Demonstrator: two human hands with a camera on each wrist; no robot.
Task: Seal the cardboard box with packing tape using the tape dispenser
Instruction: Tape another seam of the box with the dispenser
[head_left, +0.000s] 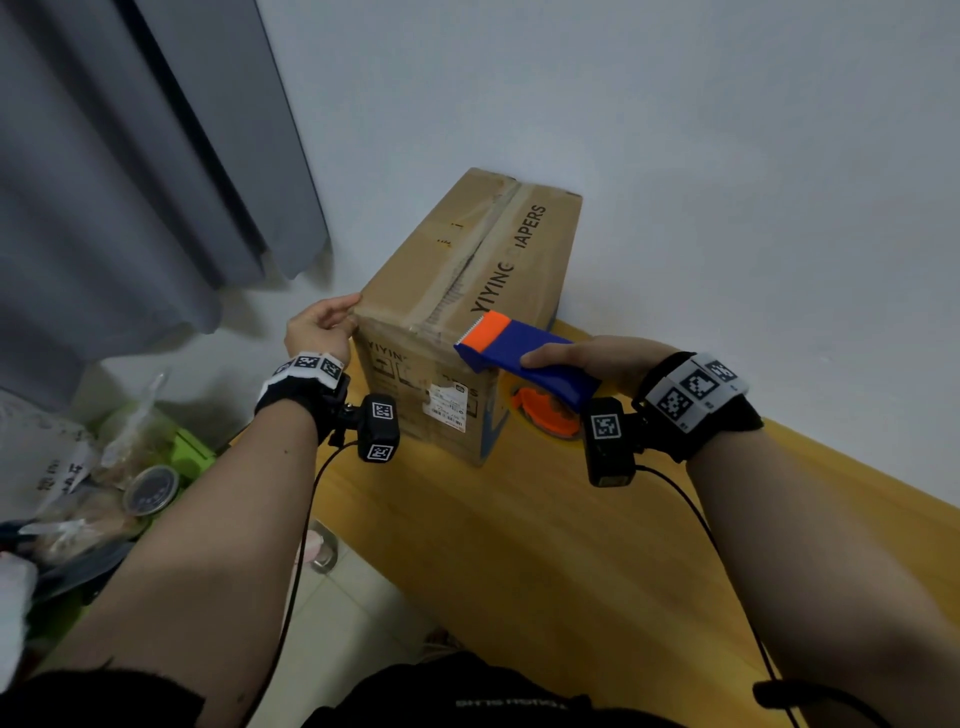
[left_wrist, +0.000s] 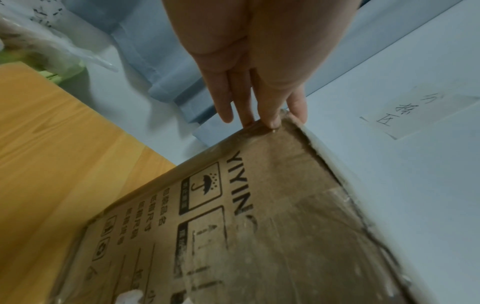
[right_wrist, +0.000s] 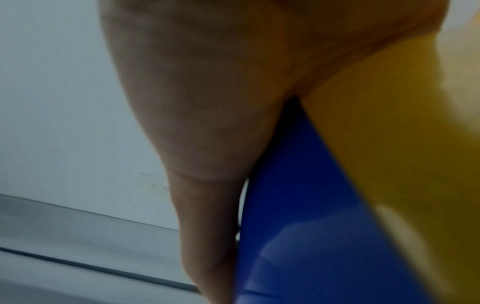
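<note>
The right hand (head_left: 592, 358) is seen nearest, closed around the blue body of the tape dispenser (head_left: 524, 358), with the thumb laid along its near side. The dispenser is held in the air, its orange toothed end pointed at the near top edge of the cardboard box (head_left: 467, 291); whether it touches the box cannot be told. An orange roll holder is seen below the hand, over the desk (head_left: 519, 545).

The left hand (head_left: 319, 325) is held at the box's near left top corner. In the left wrist view, its fingers (left_wrist: 244, 102) are seen nearly straight, the tips pressed against the corner edge, nothing being gripped.

The box is stood on the wooden desk, against the white wall (head_left: 675, 130), its top seam covered by worn tape. A grey curtain (head_left: 130, 156) is hung to the left.
</note>
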